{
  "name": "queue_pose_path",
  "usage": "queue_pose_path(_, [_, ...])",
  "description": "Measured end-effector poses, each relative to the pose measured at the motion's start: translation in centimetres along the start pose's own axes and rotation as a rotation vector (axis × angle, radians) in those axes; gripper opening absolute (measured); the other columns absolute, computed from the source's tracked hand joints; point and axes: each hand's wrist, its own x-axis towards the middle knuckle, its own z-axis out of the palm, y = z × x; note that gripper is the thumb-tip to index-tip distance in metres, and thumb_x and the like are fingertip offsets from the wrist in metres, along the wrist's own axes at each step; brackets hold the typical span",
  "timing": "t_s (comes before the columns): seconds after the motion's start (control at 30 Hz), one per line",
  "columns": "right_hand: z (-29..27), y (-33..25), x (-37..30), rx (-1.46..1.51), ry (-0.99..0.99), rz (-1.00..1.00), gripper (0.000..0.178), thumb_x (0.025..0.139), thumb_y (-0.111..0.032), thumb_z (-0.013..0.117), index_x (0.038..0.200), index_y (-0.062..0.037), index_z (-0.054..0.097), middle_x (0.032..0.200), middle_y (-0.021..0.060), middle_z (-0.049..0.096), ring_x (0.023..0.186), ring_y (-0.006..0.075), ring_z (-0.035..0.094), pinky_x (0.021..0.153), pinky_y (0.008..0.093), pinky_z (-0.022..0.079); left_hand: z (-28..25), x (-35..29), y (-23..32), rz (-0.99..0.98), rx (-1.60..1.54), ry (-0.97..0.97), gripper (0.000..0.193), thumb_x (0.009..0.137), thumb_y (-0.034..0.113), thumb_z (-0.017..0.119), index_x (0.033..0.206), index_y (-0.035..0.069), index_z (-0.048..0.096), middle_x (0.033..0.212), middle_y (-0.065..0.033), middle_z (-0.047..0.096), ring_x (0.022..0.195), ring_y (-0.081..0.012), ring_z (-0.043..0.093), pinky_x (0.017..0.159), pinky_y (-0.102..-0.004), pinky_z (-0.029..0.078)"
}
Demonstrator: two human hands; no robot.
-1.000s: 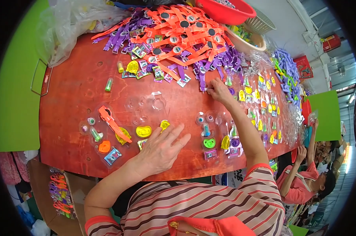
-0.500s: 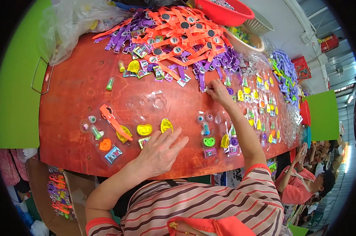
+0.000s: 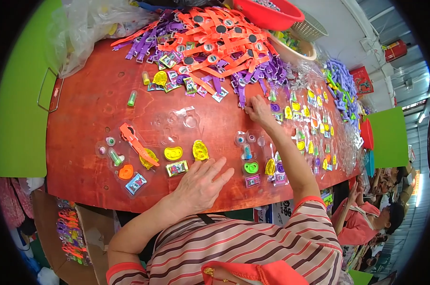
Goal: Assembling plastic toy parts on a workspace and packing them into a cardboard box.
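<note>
My left hand (image 3: 199,186) hovers palm down with fingers spread, holding nothing, near the table's front edge. Just beyond it are a yellow ridged plastic piece (image 3: 200,150), a yellow toy pacifier (image 3: 173,153) and a small candy packet (image 3: 177,168), apparently in a clear blister tray. My right hand (image 3: 259,113) reaches farther, its fingers bunched beside the end of a purple toy watch strap (image 3: 242,97); what they pinch is hidden. To the left, an orange toy watch (image 3: 138,144) lies across a filled tray. A tray with a green pacifier (image 3: 251,167) sits below my right forearm.
Orange and purple toy watches (image 3: 219,40) are heaped at the back. Filled blister trays (image 3: 314,128) cover the right side. A red basin (image 3: 272,13) and a plastic bag (image 3: 82,38) stand behind. A person in pink (image 3: 362,223) works at far right.
My left hand has shifted slightly right and nearer, uncovering the candy packet. My right hand stays near the purple strap, its fingers a little lower. The view has shifted slightly.
</note>
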Motion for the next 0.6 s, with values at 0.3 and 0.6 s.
queue_pose_path(0.3, [-1.9, -1.3, 0.1, 0.063, -0.016, -0.175, 0.031, 0.079, -0.019, 0.069, 0.096, 0.0017, 0.054, 0.094, 0.0212, 0.054, 0.091, 0.0391, 0.057, 0.078, 0.0482, 0.047, 0.1, -1.0, 0.3, -0.012, -0.005, 0.017, 0.042, 0.079, 0.008, 0.064, 0.121, 0.003, 0.057, 0.127, -0.0211, 0.051, 0.109, -0.0343, 0.054, 0.087, -0.0437, 0.044])
queue_pose_path(0.6, [-1.9, -6.3, -2.5, -0.023, -0.024, -0.351, 0.012, 0.087, -0.009, 0.055, 0.094, -0.001, 0.055, 0.092, 0.0177, 0.054, 0.087, 0.0367, 0.058, 0.076, 0.0455, 0.049, 1.7, -1.4, 0.7, -0.026, -0.022, 0.029, 0.043, 0.08, 0.01, 0.064, 0.122, 0.003, 0.057, 0.126, -0.0214, 0.052, 0.114, -0.0335, 0.054, 0.091, -0.0433, 0.043])
